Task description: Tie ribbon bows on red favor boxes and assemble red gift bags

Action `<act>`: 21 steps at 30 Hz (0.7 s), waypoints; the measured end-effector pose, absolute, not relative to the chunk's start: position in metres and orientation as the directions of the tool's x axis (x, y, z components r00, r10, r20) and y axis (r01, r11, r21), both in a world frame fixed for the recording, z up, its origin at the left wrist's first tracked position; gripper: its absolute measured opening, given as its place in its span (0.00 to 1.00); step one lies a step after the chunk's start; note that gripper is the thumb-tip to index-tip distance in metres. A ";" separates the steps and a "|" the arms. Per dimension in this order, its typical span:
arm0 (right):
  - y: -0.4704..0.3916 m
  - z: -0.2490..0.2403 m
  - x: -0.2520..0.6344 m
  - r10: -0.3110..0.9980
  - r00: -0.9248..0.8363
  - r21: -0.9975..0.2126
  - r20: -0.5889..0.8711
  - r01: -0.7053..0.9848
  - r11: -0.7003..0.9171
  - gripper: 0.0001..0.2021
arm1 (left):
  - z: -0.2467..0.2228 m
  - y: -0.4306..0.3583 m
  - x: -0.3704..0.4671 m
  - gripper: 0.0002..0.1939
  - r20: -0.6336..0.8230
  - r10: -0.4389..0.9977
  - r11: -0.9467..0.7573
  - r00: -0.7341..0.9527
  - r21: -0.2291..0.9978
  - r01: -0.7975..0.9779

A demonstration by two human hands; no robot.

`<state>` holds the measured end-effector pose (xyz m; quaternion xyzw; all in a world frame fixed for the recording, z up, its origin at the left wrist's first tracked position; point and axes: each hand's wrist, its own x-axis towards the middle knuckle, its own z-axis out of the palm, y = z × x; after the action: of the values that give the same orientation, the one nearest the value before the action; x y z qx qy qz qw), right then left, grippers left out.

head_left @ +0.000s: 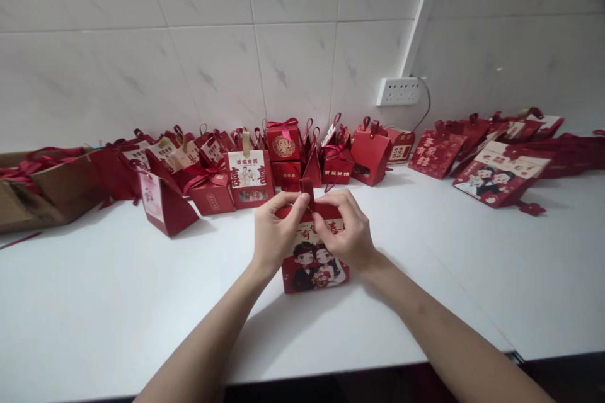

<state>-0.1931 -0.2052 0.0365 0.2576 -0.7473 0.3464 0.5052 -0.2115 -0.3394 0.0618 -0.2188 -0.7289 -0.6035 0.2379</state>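
Note:
A red gift box with a cartoon couple on its front stands upright on the white table, close to me. My left hand is closed on the box's top left, its thumb at the foot of the dark red ribbon loop. On the top right, my right hand grips the edge, thumb and fingers meeting near the same loop. A small gold-coloured fastener seems to show between the thumbs. My fingers partly cover the printed characters and the top edge.
Many red gift boxes line the wall, among them a box with a white front and a tilted couple box at right. A brown carton with red ribbons stands at far left. A white power strip hangs on the tiled wall.

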 end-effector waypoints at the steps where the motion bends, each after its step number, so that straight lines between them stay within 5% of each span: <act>1: -0.205 0.037 -0.193 -0.025 -0.355 -0.260 0.935 -0.730 0.632 0.09 | 0.062 -0.339 -0.211 0.07 0.616 0.032 0.178 -0.787 0.771 0.611; 13: -0.207 0.040 -0.191 0.085 -0.423 -0.390 0.902 -0.713 0.583 0.04 | 0.061 -0.338 -0.212 0.08 0.618 0.045 0.190 -0.785 0.766 0.614; 18: -0.207 0.041 -0.188 0.168 -0.603 -0.610 0.780 -0.672 0.420 0.15 | 0.062 -0.339 -0.212 0.09 0.601 0.089 0.170 -0.794 0.777 0.607; 21: -0.206 0.042 -0.189 0.181 -0.748 -0.765 0.638 -0.588 0.264 0.11 | 0.061 -0.343 -0.214 0.09 0.596 0.143 0.140 -0.790 0.778 0.613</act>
<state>-0.1885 -0.2063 0.0424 0.1402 -0.7253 0.5901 0.3258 -0.2138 -0.3427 0.0610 -0.2592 -0.7293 -0.6026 0.1948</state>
